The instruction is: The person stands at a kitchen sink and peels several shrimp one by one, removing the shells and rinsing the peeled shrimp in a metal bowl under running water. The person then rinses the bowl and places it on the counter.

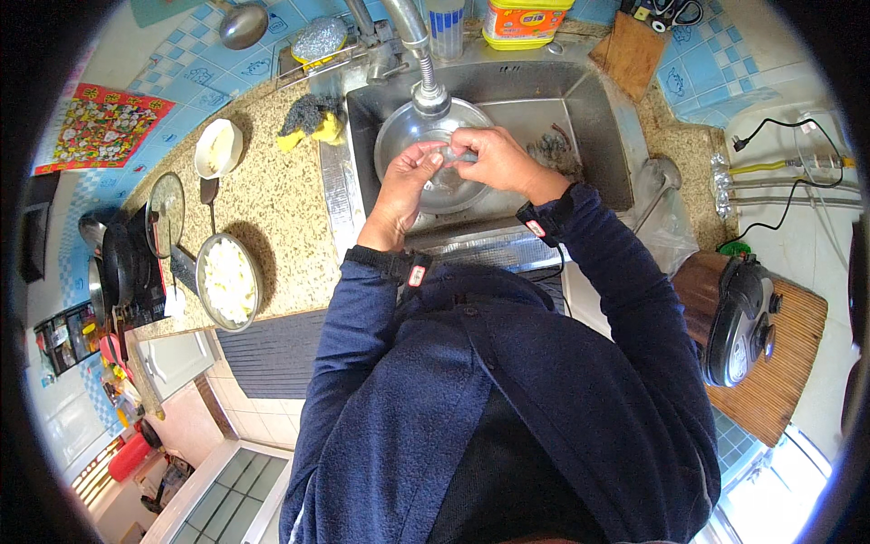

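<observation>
My left hand (409, 178) and my right hand (495, 158) meet above the stainless steel sink (598, 129). Between their fingertips they pinch a small, pale, translucent piece (448, 156), too small to identify. Beneath them a round metal basin (397, 139) rests in the sink, and its contents are hard to make out. The faucet's flexible spout (430, 95) hangs just beyond my fingers, over the basin. Dark, wet scraps (552, 146) lie on the sink floor to the right of the basin.
Left on the granite counter stand a metal pan (257, 285) of chopped pale food and a white bowl (234, 146). A yellow and dark scrubbing cloth (309, 126) lies by the sink. A pressure cooker (731, 326) sits at right. Behind the sink is an orange-labelled tub (527, 24).
</observation>
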{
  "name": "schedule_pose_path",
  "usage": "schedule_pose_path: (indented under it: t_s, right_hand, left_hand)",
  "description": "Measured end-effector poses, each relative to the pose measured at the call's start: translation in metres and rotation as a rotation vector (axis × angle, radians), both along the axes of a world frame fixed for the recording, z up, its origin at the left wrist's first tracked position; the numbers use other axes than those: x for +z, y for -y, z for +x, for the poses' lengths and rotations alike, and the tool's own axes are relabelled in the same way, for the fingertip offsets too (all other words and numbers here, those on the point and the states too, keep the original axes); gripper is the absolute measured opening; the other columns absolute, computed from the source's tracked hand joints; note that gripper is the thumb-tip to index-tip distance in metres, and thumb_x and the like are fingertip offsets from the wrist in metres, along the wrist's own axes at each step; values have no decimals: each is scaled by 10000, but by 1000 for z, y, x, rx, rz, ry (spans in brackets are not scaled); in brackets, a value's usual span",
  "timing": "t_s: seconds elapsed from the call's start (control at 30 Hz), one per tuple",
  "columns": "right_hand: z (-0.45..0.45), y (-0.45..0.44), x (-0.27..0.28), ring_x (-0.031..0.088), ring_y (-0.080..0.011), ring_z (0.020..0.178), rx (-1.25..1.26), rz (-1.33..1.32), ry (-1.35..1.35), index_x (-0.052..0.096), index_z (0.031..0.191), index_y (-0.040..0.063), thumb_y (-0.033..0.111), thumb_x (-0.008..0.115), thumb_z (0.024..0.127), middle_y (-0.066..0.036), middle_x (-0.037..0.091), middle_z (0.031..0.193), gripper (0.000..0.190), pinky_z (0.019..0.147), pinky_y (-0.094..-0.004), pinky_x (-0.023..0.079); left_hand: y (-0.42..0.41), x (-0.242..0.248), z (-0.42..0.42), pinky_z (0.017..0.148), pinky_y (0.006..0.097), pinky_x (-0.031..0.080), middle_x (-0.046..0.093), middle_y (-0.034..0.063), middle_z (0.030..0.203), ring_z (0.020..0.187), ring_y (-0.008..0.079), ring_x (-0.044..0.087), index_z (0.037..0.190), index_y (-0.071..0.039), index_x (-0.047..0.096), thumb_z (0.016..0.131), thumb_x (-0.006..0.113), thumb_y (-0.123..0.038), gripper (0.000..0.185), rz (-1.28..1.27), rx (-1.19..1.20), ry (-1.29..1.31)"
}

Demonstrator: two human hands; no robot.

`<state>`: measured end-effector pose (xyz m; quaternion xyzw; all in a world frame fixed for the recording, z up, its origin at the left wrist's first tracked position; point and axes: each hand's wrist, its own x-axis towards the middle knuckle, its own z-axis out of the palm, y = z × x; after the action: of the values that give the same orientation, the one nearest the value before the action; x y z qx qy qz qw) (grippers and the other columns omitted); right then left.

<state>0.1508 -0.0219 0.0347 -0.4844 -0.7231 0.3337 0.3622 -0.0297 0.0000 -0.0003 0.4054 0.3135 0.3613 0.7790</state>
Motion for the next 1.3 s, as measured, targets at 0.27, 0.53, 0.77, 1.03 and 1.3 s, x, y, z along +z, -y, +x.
schedule_pose_path:
  t_s: [0.27, 0.53, 0.77, 1.03, 1.3]
  right_hand:
    - [10, 3, -18, 409, -122, 589, -49, -129, -3, 473, 737, 12, 42, 648, 671, -77, 443, 618, 189, 546, -292, 396]
    - [22, 1, -29, 455, -156, 544, -92, -158, 8, 507, 723, 27, 78, 666, 670, -82, 498, 600, 175, 528, -305, 396]
    - [46, 0, -37, 459, -87, 576, -27, -540, -408, 455, 714, 37, 29, 650, 724, 5, 471, 625, 195, 520, -249, 397]
    - [148, -11, -61, 545, -144, 632, -242, -348, 149, 519, 773, 17, 145, 660, 727, -82, 533, 673, 196, 573, -319, 435]
    - [143, -26, -92, 573, -132, 815, -115, -322, -1, 590, 938, 14, 95, 633, 766, -85, 604, 892, 195, 722, -288, 460]
  left_hand:
    - [0, -6, 10, 849, 257, 401, 624, 31, 980, 907, 108, 542, 1060, -20, 584, 868, 596, -140, 227, -44, -19, -42]
    - [-5, -14, 22, 803, 251, 410, 618, 26, 898, 825, 108, 553, 1062, -13, 588, 879, 575, -128, 216, -86, -24, -11]
    - [-20, -33, 8, 852, 283, 426, 622, 45, 955, 874, 156, 570, 1079, -5, 571, 870, 585, -126, 242, -164, 121, -41]
    - [-36, -48, -22, 899, 265, 384, 613, 48, 1001, 980, 159, 550, 1039, -74, 562, 865, 561, -55, 175, -196, 68, 153]
    - [-33, -58, -10, 910, 268, 352, 595, 65, 1037, 1072, 193, 513, 987, -87, 556, 815, 472, 89, 259, -167, 16, 173]
